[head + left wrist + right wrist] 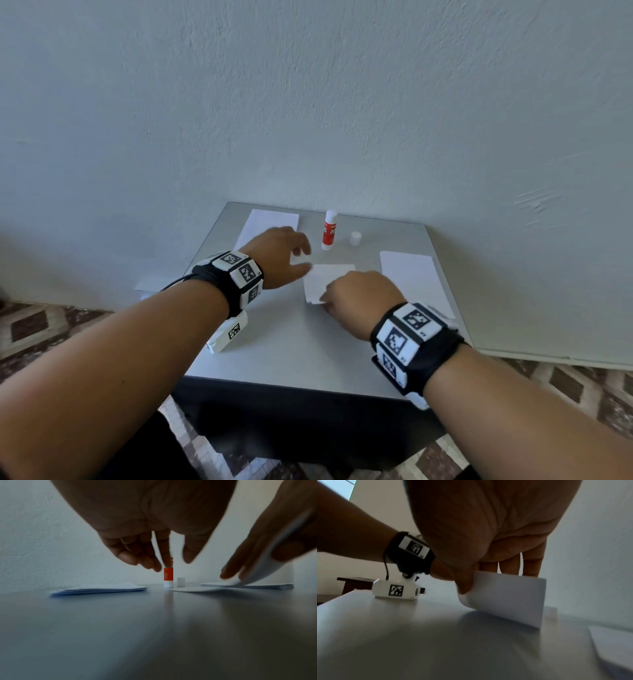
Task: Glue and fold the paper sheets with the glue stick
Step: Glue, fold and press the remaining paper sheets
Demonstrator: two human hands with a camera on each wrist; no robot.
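The upright red-and-white glue stick (330, 230), uncapped, stands just beyond the small white paper sheet (334, 275) whose near edge the right hand (359, 296) pinches and curls up, nearer the empty, loosely spread left hand (278, 255).

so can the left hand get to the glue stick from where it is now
Probably yes. The left hand hangs open just short of the upright glue stick, holding nothing, with bare table between them. The loose cap stands on the stick's far side, and the right hand is busy lifting the paper sheet.
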